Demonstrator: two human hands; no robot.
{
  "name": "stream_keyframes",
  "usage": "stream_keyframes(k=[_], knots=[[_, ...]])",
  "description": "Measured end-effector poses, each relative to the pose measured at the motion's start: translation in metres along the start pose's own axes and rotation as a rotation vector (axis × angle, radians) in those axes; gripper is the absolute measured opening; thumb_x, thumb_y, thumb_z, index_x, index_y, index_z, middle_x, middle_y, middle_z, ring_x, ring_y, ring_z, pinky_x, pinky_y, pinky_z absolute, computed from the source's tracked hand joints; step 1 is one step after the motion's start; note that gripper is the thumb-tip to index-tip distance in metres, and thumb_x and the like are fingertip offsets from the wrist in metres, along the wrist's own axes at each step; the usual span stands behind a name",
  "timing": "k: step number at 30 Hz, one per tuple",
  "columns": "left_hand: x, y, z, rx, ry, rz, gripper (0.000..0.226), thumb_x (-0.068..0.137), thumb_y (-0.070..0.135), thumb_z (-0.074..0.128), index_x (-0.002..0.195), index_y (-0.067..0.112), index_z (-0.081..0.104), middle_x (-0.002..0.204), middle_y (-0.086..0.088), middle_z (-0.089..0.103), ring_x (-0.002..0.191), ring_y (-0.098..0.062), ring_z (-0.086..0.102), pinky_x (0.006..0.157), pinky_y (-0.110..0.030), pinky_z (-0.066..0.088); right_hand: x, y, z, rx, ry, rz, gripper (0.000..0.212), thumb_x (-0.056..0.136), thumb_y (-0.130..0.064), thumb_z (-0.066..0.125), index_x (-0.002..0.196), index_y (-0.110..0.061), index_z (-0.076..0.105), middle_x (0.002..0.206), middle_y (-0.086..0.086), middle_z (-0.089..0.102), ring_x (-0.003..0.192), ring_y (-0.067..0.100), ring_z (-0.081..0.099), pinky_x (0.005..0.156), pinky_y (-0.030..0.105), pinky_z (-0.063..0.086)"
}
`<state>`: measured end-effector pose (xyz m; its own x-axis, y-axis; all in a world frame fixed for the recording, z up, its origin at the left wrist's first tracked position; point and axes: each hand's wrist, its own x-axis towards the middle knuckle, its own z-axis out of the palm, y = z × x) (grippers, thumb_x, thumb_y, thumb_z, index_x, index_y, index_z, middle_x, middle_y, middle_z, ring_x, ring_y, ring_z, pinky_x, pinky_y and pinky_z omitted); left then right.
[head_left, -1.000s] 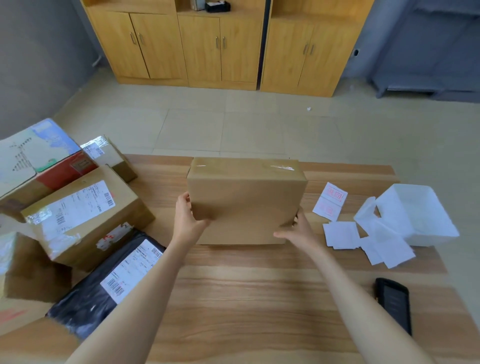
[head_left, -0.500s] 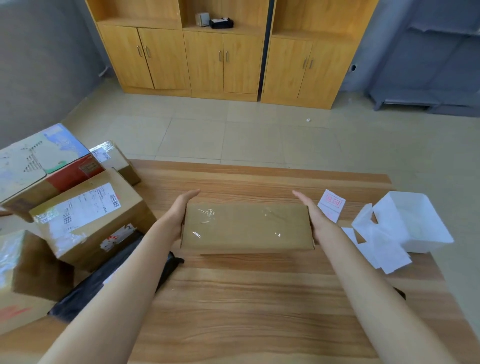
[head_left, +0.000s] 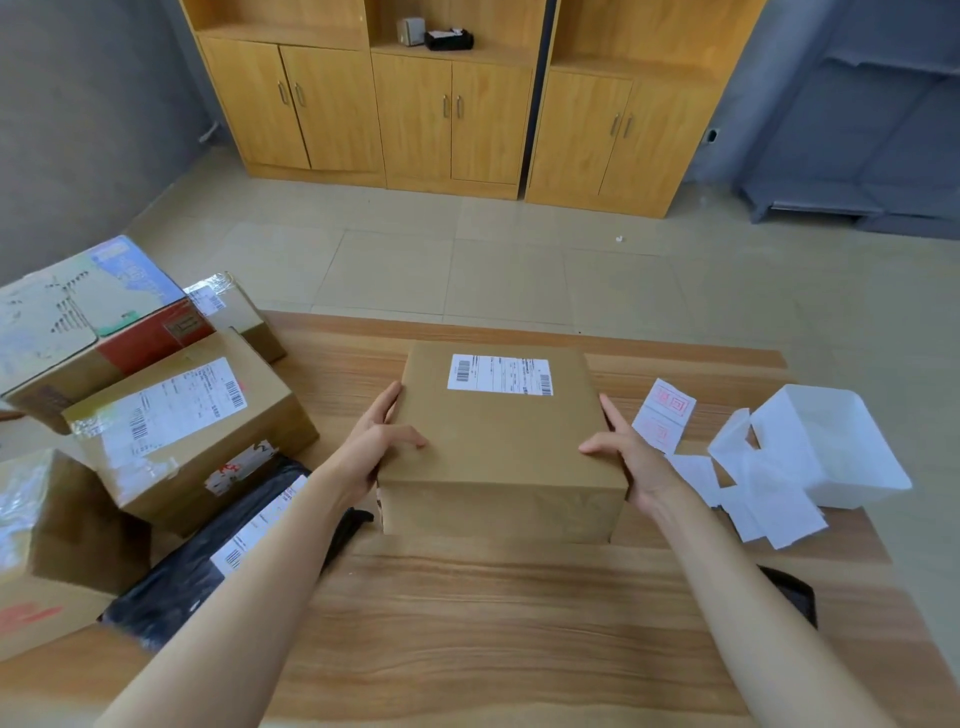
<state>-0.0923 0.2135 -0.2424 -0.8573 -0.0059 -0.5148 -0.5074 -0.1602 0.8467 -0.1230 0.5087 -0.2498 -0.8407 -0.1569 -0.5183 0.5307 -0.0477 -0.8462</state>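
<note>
We grip a brown box (head_left: 498, 447) at the middle of the table (head_left: 467, 623). Our left hand (head_left: 382, 441) and right hand (head_left: 631, 457) clasp opposite sides, thumbs on top. Its label (head_left: 500, 375) faces up. Parcels (head_left: 176, 415) sit to the left.

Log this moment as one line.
left hand: holds box left side | right hand: holds right side | box: on table, label up
</note>
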Motion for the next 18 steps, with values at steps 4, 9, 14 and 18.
stream_keyframes(k=[4,9,14,18], knots=[[0.005,-0.034,-0.003,-0.048,-0.012,-0.043,0.106,0.056,-0.001,0.066,0.149,0.033,0.026,0.141,-0.002,0.047,0.11,-0.027,0.06,0.073,-0.035,0.055,0.004,0.03,0.0,-0.018,0.002,0.041,0.107,0.056,-0.005,0.066,0.15,-0.033,0.025,0.122,0.004,0.065,0.097,0.019,0.068,0.072,0.029,0.053],[0.013,-0.069,-0.008,-0.01,-0.032,-0.048,0.113,0.053,0.0,0.07,0.15,0.032,0.021,0.145,0.002,0.042,0.12,-0.024,0.054,0.079,-0.036,0.054,0.005,0.064,-0.001,-0.066,0.01,0.123,0.113,0.052,0.002,0.066,0.152,-0.028,0.022,0.131,0.004,0.059,0.11,0.021,0.062,0.082,0.032,0.052],[0.014,-0.088,-0.01,0.155,-0.019,-0.062,0.115,0.056,-0.001,0.069,0.152,0.029,0.014,0.151,0.002,0.032,0.121,-0.012,0.043,0.073,-0.021,0.048,0.003,0.084,0.002,-0.126,0.031,0.152,0.113,0.062,0.019,0.062,0.154,-0.028,0.014,0.148,-0.001,0.039,0.109,0.012,0.055,0.091,0.034,0.05],[0.021,-0.087,-0.01,0.234,0.013,-0.061,0.111,0.065,-0.005,0.072,0.153,0.025,0.012,0.153,0.0,0.028,0.126,-0.013,0.038,0.074,-0.017,0.044,0.005,0.083,0.004,-0.173,0.092,0.175,0.101,0.075,0.016,0.062,0.154,-0.025,0.014,0.151,0.001,0.034,0.111,0.015,0.048,0.093,0.032,0.045]])
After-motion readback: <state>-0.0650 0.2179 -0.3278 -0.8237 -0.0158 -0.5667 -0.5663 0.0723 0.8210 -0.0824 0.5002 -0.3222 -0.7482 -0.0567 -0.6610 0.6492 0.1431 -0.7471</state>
